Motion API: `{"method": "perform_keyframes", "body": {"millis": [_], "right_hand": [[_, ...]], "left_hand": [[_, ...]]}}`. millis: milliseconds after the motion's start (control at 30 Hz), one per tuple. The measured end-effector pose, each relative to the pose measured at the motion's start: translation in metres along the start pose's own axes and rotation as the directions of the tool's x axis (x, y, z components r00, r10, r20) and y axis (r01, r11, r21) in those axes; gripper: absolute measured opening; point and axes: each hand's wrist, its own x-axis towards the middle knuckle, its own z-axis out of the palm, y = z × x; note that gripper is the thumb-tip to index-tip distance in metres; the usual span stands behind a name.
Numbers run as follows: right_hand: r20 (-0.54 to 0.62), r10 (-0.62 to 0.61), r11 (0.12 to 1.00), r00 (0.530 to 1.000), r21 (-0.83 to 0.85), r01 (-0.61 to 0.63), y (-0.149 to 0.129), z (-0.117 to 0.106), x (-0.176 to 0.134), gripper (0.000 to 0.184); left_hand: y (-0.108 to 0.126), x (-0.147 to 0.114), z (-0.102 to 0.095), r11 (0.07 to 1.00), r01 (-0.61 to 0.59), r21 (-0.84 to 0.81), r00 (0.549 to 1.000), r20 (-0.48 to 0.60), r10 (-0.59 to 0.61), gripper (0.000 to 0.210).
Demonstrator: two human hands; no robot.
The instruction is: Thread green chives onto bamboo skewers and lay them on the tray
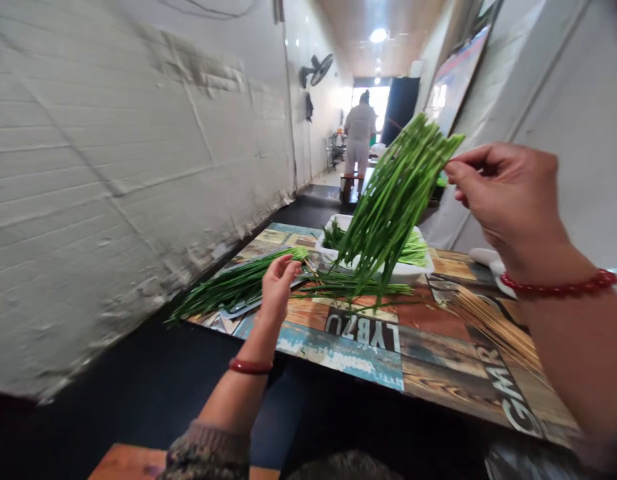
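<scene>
My right hand point(508, 193) is raised and pinches the pale upper end of a fanned bunch of garlic chives point(388, 200). Their green tips hang down over the front of a white tray point(411, 270). Whether a skewer runs through the bunch is hidden by my fingers. My left hand point(279, 283) is lower, over the table, with thumb and fingertips slightly apart and nothing visible between them. Just beside and behind it lies a pile of long chives point(228, 287) on a flat sheet. A few loose chives point(333, 287) lie between that pile and the tray.
Thin wooden skewers point(488, 320) lie on the right of the wood-patterned table point(438, 373). Inside the tray are more cut greens point(333, 235). A white wall point(113, 167) runs along the left. Far back stands a person point(359, 133), near a wall fan point(318, 70).
</scene>
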Motion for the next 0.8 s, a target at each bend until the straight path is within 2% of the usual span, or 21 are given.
{"method": "perform_keyframes", "body": {"millis": [133, 200, 267, 333, 467, 567, 600, 667, 700, 800], "right_hand": [[0.039, 0.043, 0.981, 0.998, 0.185, -0.050, -0.027, 0.040, 0.001, 0.012], [0.082, 0.110, 0.942, 0.991, 0.310, -0.130, -0.045, 0.064, 0.003, 0.008], [0.173, 0.183, 0.854, 0.968, 0.459, -0.244, -0.063, 0.091, 0.005, 0.009], [0.270, 0.244, 0.731, 0.931, 0.579, -0.360, -0.079, 0.120, 0.009, 0.011], [0.441, 0.279, 0.526, 0.853, 0.673, -0.520, -0.087, 0.195, 0.002, 0.009], [0.557, 0.343, 0.405, 0.757, 0.639, -0.654, -0.070, 0.262, -0.033, 0.011], [0.596, 0.391, 0.386, 0.701, 0.585, -0.713, -0.060, 0.282, -0.051, 0.011], [0.623, 0.563, 0.378, 0.543, 0.390, -0.839, -0.037, 0.315, -0.091, 0.012], [0.630, 0.601, 0.373, 0.493, 0.325, -0.869, -0.023, 0.327, -0.111, 0.014], [0.635, 0.661, 0.361, 0.400, 0.198, -0.911, 0.016, 0.343, -0.162, 0.010]], "left_hand": [[-0.019, -0.029, -0.035, 0.990, 0.056, -0.130, 0.981, -0.178, -0.078, 0.045], [-0.026, -0.041, -0.050, 0.977, 0.121, -0.174, 0.973, -0.173, -0.151, 0.039], [-0.028, -0.052, -0.062, 0.962, 0.194, -0.193, 0.970, -0.109, -0.218, 0.036], [-0.029, -0.060, -0.070, 0.953, 0.238, -0.186, 0.962, -0.090, -0.258, 0.036], [-0.030, -0.064, -0.079, 0.952, 0.279, -0.129, 0.957, -0.039, -0.286, 0.034], [-0.035, -0.060, -0.086, 0.949, 0.306, -0.076, 0.952, -0.002, -0.307, 0.034], [-0.037, -0.058, -0.089, 0.948, 0.314, -0.058, 0.949, 0.007, -0.314, 0.034], [-0.042, -0.055, -0.094, 0.943, 0.332, -0.025, 0.943, 0.019, -0.331, 0.033], [-0.044, -0.054, -0.096, 0.940, 0.341, -0.011, 0.940, 0.022, -0.341, 0.033], [-0.047, -0.050, -0.102, 0.927, 0.374, 0.039, 0.926, 0.034, -0.375, 0.032]]}}
